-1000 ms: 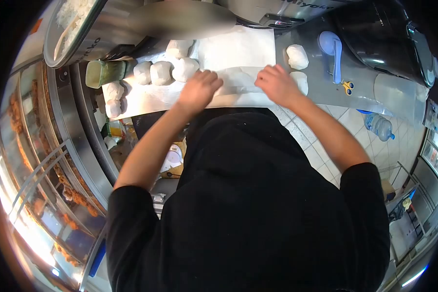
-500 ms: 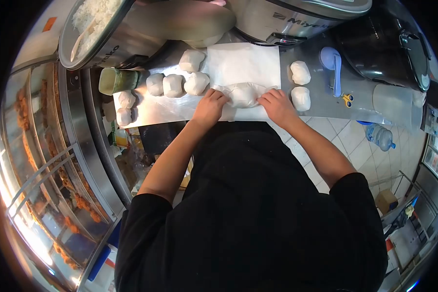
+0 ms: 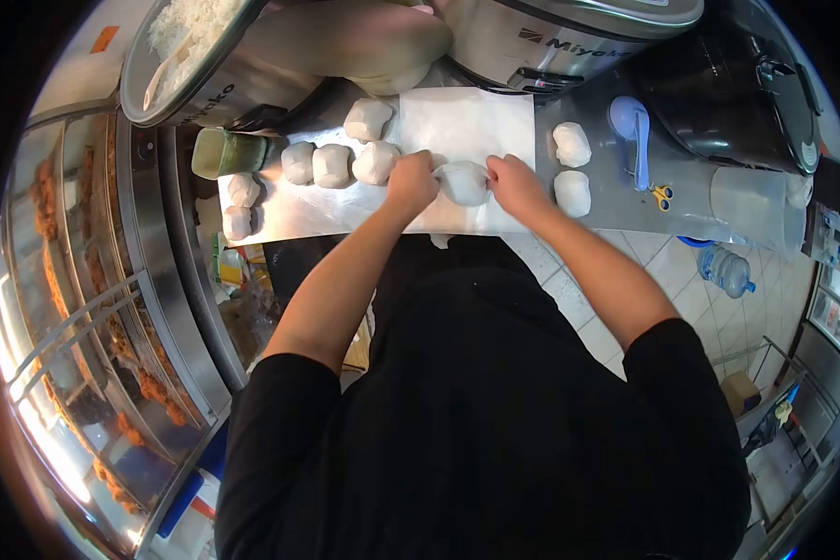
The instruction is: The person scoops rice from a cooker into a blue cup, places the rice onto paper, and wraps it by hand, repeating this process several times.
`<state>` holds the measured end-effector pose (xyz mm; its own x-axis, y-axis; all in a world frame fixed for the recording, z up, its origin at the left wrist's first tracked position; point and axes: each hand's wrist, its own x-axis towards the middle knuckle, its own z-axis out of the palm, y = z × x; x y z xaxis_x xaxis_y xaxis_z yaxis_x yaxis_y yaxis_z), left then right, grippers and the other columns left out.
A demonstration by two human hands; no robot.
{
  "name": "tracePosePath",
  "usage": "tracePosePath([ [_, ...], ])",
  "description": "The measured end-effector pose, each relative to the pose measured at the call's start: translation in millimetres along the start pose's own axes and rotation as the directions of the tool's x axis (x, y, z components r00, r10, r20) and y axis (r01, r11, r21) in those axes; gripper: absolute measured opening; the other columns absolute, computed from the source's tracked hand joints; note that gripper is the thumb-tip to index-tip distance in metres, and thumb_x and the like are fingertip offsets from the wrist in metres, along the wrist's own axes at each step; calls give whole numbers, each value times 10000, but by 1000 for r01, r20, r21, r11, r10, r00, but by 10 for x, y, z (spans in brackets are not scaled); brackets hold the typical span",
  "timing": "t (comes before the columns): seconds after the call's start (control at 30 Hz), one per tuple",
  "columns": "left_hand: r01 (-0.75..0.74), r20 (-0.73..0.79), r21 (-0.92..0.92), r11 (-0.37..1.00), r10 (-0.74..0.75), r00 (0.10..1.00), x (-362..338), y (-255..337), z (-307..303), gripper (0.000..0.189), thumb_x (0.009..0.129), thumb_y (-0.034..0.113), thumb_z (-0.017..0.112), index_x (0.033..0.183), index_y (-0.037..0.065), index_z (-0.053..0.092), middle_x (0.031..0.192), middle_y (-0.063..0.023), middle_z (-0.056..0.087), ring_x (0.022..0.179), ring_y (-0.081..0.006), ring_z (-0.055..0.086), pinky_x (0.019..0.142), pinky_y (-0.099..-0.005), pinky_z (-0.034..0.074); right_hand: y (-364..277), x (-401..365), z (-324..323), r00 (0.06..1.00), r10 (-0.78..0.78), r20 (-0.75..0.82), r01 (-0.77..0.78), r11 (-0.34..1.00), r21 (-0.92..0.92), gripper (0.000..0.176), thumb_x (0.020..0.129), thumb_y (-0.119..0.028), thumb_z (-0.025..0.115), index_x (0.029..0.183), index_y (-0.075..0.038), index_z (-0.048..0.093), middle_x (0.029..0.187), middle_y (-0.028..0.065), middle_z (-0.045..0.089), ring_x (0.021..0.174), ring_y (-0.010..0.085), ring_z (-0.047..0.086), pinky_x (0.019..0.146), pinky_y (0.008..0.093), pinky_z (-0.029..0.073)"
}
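Note:
A rounded paper-wrapped parcel (image 3: 463, 184) sits at the front of the counter, between my two hands. My left hand (image 3: 412, 183) is closed on the gathered paper at the parcel's left end. At its right end my right hand (image 3: 517, 187) pinches the other twist of paper. Flat white paper sheets (image 3: 467, 121) lie just behind the parcel. Close to my left hand stands a wrapped parcel (image 3: 376, 163), in a cluster with several others. Two more parcels (image 3: 572, 193) rest to the right of my right hand.
Behind the counter stand a rice cooker (image 3: 569, 51) and an open one holding white rice (image 3: 191, 37). A green container (image 3: 222, 152) is at left. A blue ladle (image 3: 637, 140), yellow scissors (image 3: 662, 196) and clear plastic bags (image 3: 751, 201) lie at right. A glass food cabinet (image 3: 93, 327) stands left.
My fingers have closed tighter around the paper ends, and both hands have drawn slightly inward and up. The parcel now looks shorter and rounder. My view has shifted slightly.

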<state>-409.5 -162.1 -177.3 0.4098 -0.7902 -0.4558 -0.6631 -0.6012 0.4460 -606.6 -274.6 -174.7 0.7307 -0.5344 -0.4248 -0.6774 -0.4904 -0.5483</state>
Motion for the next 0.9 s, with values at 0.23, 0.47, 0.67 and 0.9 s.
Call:
tracePosePath([
  [0.23,-279,-589,-50,959,197,784,-636,-16,655,251,853,1,680,1102,-20,700,1155,-183,667,1045,-414,613,947,-475,513,-15,-630,596,899,117,-422,157,813,561,413,886,-123,759,1257,6,629,1175,144,549,962,332,646,869,443,549],
  [0.47,-157,-402,-262,952,41,915,-535,222,660,565,879,302,762,1231,-124,648,1156,-267,705,1161,-409,638,1023,-431,514,-109,-687,398,967,-142,-211,111,982,-156,361,883,-206,723,1202,-37,714,1304,91,562,1185,276,555,1004,438,444],
  [0.67,199,-19,-362,911,-221,975,-362,804,314,709,828,528,858,1085,-109,679,978,-251,753,925,-313,750,821,-391,584,85,-701,394,983,-140,-119,115,974,-196,332,915,-251,642,1176,-69,737,1333,73,573,1272,277,494,1041,460,409],
  [0.9,233,37,-662,712,-280,959,-182,541,483,752,895,339,838,1403,-77,472,1295,-241,645,1067,-356,705,862,-447,597,383,-608,492,993,-113,-47,118,982,149,465,985,-319,581,1378,-76,630,1485,135,489,1388,323,446,1145,499,342],
])
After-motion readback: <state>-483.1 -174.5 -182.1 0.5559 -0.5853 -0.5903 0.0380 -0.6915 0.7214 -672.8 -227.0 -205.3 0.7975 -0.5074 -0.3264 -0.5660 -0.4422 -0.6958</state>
